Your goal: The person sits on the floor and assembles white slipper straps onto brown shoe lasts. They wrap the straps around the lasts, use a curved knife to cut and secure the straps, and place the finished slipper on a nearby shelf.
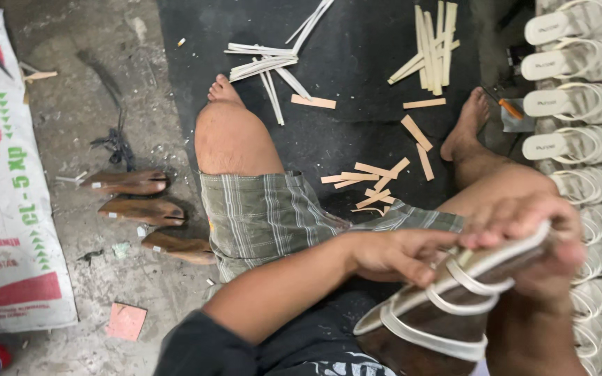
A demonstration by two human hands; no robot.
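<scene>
Both hands clamp one strapped sandal on its wooden form, left hand at straps, right hand gripping sole; finished sandals row alongside, three wooden lasts unused

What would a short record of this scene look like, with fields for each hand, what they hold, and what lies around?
left hand: left hand grips the strappy side of the sandal
right hand: right hand clasps the sandal's sole from above
sandal: white straps, on a brown wooden form
right side: row of white sandals
mat: dark mat with scattered pale strips
left floor: three brown wooden forms, a printed sack
</scene>
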